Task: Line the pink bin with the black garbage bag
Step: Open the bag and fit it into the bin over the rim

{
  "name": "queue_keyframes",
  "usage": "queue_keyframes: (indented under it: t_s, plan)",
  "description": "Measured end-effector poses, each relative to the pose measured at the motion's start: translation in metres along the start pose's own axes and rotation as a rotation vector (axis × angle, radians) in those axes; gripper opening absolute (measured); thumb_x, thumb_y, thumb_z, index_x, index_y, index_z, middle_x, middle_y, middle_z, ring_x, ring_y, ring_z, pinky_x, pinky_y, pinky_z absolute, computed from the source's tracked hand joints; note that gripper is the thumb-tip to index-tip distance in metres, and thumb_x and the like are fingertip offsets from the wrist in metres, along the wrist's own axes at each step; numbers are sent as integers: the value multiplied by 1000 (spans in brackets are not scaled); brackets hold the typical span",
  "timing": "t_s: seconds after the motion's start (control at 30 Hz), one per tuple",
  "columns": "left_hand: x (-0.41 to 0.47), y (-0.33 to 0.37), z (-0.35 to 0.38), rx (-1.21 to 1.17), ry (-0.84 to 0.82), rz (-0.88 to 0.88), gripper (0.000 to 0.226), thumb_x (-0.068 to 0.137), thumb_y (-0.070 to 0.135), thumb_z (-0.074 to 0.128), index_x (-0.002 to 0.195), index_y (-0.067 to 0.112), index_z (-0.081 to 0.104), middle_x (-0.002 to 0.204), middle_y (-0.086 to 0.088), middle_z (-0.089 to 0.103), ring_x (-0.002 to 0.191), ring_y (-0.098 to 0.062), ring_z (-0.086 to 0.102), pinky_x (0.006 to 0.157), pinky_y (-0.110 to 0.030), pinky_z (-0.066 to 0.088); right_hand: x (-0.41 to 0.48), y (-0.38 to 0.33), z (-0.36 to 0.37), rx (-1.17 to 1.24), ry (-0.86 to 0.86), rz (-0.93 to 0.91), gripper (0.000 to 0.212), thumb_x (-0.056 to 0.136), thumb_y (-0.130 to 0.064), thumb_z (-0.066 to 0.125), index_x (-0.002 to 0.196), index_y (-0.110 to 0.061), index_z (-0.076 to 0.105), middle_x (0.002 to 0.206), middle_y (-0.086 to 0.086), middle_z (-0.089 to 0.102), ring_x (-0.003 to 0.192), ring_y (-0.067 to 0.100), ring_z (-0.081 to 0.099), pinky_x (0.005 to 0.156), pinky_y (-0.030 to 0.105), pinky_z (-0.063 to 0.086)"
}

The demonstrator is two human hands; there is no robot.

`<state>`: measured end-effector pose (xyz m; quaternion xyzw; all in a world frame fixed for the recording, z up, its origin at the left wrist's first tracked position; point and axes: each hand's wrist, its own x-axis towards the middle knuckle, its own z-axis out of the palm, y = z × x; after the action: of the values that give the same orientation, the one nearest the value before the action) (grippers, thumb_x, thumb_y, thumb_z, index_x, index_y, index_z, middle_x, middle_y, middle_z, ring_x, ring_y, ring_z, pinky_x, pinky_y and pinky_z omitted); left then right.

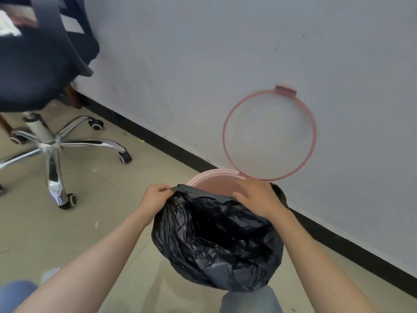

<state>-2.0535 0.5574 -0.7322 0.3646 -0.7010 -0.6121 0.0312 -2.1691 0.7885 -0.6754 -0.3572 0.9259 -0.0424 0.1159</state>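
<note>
The pink bin [211, 177] stands on the floor against the white wall, mostly covered by the black garbage bag [216, 240]. Its pink ring lid [228, 118] is flipped up and leans on the wall. The bag's mouth is spread over the near part of the bin; the far pink rim and inner wall still show. My left hand [155, 196] pinches the bag's edge at the left side of the rim. My right hand [257, 196] grips the bag's edge at the right side, fingers curled over it.
A black office chair with a chrome star base [52, 143] and castors stands at the left. A black skirting strip [158, 141] runs along the foot of the wall. My knees in blue trousers [248, 301] show at the bottom edge.
</note>
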Motion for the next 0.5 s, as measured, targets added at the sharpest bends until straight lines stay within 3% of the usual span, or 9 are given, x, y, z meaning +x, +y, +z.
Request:
queue_keyframes:
  t_s: [0.03,0.1,0.17,0.23,0.33,0.43,0.5]
  plan:
    - [4,5,-2,-32,-26,-55,23,83,8,55,63,12,64,71,-10,63,70,-25,58,61,-28,44,9,2,3,-39,-134,31,45,93,-38,42,134,-22,40,140,4,47,129,25,40,107,46,29]
    - [14,13,-5,-136,-47,-210,13,82,10,54,72,5,61,78,-14,61,72,-29,57,65,-32,45,13,11,11,-71,-284,109,41,93,-43,41,126,-21,50,132,6,55,121,26,48,101,43,33]
    - [23,20,-8,-222,-95,-350,11,82,12,50,78,4,54,82,-15,57,74,-31,54,69,-35,45,2,22,20,28,-194,132,46,93,-50,36,98,-13,62,104,10,67,94,27,58,80,38,41]
    - [33,25,-7,-204,-131,-383,11,82,13,50,77,3,52,80,-15,55,73,-31,53,69,-35,44,-15,30,26,20,-50,126,53,91,-57,30,77,-14,58,93,9,67,84,27,57,73,37,38]
    - [46,35,5,-94,-107,-258,15,82,13,55,72,2,56,77,-17,60,70,-30,55,63,-32,43,-34,43,33,-144,82,207,38,94,-45,37,92,-16,62,98,8,65,94,28,55,78,38,38]
    - [58,41,22,142,-137,2,21,82,11,57,62,8,59,78,-14,62,76,-28,56,68,-31,39,-37,51,36,2,197,500,29,96,-29,41,97,-9,61,96,15,64,94,32,55,77,39,43]
    - [65,42,29,264,-124,113,18,84,13,57,67,11,63,81,-10,63,82,-28,57,72,-30,40,-32,52,39,130,236,600,25,96,-23,42,97,-5,59,98,19,61,96,35,54,78,41,45]
